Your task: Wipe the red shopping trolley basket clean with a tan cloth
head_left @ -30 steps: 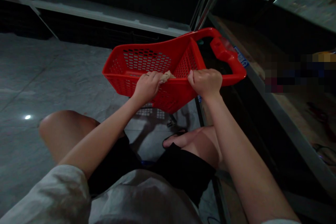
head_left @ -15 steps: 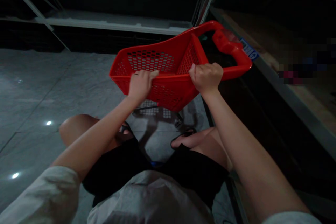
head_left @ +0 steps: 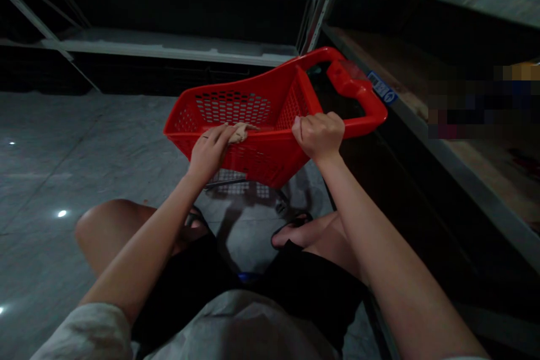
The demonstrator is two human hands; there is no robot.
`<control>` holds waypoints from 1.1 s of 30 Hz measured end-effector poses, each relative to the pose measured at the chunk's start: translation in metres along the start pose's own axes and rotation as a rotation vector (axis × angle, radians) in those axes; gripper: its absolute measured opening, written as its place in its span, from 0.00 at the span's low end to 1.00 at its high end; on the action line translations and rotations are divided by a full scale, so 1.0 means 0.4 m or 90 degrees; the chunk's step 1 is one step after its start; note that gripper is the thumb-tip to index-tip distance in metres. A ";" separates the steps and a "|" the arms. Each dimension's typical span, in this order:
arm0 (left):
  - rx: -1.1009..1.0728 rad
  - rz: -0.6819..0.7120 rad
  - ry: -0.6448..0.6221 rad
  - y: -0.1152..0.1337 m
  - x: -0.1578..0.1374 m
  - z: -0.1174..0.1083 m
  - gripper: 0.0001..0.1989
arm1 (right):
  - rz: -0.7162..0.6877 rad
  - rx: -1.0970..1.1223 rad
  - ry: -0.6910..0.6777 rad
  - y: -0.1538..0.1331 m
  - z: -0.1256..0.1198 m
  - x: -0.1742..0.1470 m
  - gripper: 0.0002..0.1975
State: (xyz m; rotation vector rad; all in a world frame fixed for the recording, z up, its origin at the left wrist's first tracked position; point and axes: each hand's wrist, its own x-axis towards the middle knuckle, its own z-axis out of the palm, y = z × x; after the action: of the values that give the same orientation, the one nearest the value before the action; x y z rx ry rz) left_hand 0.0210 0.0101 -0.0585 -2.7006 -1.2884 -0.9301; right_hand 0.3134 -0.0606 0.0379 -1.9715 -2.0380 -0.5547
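Note:
A red plastic shopping cart [head_left: 236, 90] with perforated sides stands in front of my knees, its looped handle pointing right. My left hand [head_left: 211, 149] presses a crumpled beige cloth [head_left: 239, 133] against the near rim of the basket, fingers closed on it. Part of the cloth hangs over the rim; the rest is hidden by the hand. Farther right, my right hand [head_left: 319, 132] is wrapped in a fist around the rim where the handle begins. Inside the basket, the visible walls are bare red plastic.
White metal shelving [head_left: 177, 48] runs along the back. A long ledge [head_left: 455, 152] borders the right side, with a blue label [head_left: 382, 87] on its edge near the cart handle. Grey tiled floor [head_left: 105, 146] lies to the left. My sandalled feet [head_left: 291, 230] flank the cart's base.
My left hand has slid left along the near rim, and the beige cloth now shows beside its fingers. My right hand keeps its grip. The whole view has shifted slightly.

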 end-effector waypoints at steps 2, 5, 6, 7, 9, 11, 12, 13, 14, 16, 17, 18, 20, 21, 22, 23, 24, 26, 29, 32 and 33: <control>0.029 -0.042 0.005 -0.088 -0.038 -0.043 0.22 | 0.002 0.009 0.000 -0.006 -0.003 -0.002 0.27; 0.067 -0.129 0.036 -0.173 -0.075 -0.099 0.21 | 0.001 0.017 0.004 -0.012 -0.010 -0.005 0.27; 0.069 -0.151 0.051 -0.185 -0.082 -0.110 0.21 | -0.001 0.018 0.007 -0.012 -0.011 -0.007 0.27; 0.065 -0.166 0.068 -0.188 -0.086 -0.117 0.20 | -0.003 0.018 0.010 -0.012 -0.012 -0.008 0.26; 0.053 -0.176 0.107 -0.177 -0.093 -0.117 0.20 | -0.002 0.017 0.017 -0.011 -0.011 -0.011 0.26; 0.049 -0.186 0.149 -0.152 -0.105 -0.095 0.19 | -0.001 0.012 0.016 -0.011 -0.009 -0.012 0.27; 0.052 -0.204 0.170 -0.140 -0.117 -0.076 0.19 | 0.004 0.005 0.013 -0.011 -0.009 -0.013 0.28; 0.054 -0.232 0.185 -0.131 -0.134 -0.053 0.18 | 0.006 -0.001 0.010 -0.011 -0.009 -0.013 0.28; 0.052 -0.265 0.191 -0.124 -0.155 -0.025 0.17 | 0.008 -0.006 0.008 -0.012 -0.009 -0.013 0.28; 0.020 -0.329 0.166 -0.122 -0.204 0.033 0.14 | 0.011 -0.006 0.008 -0.012 -0.012 -0.013 0.27; -0.008 -0.349 0.134 -0.124 -0.226 0.059 0.13 | 0.009 -0.002 0.009 -0.013 -0.014 -0.013 0.25; -0.038 -0.362 0.107 -0.127 -0.245 0.080 0.12 | 0.008 0.002 0.007 -0.013 -0.015 -0.013 0.25; -0.081 -0.373 0.099 -0.133 -0.258 0.097 0.12 | 0.011 0.002 -0.005 -0.013 -0.018 -0.013 0.25; -0.084 -0.374 0.122 -0.134 -0.251 0.091 0.12 | 0.011 0.001 -0.012 -0.013 -0.019 -0.013 0.25; -0.075 -0.375 0.157 -0.133 -0.235 0.076 0.13 | 0.010 0.000 -0.018 -0.012 -0.019 -0.013 0.25; -0.057 -0.373 0.196 -0.130 -0.212 0.055 0.13 | 0.013 -0.003 -0.020 -0.012 -0.019 -0.013 0.26; -0.033 -0.370 0.229 -0.125 -0.185 0.030 0.13 | 0.015 -0.004 -0.019 -0.011 -0.019 -0.013 0.26; 0.019 -0.357 0.264 -0.113 -0.131 -0.015 0.13 | 0.020 0.002 -0.015 -0.008 -0.017 -0.012 0.26; 0.052 -0.344 0.281 -0.100 -0.097 -0.030 0.13 | 0.028 0.021 -0.014 -0.003 -0.011 -0.011 0.24; 0.001 -0.340 0.259 -0.099 -0.137 0.036 0.14 | 0.016 0.001 0.004 -0.001 -0.003 -0.012 0.24; -0.033 -0.341 0.239 -0.100 -0.159 0.067 0.15 | 0.008 -0.013 0.017 -0.001 0.000 -0.012 0.25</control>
State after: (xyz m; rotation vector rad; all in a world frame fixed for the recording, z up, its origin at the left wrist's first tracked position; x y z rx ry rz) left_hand -0.0247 -0.0015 -0.1229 -2.0784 -1.9342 -1.4361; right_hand 0.3131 -0.0649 0.0356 -1.9762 -2.0110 -0.5992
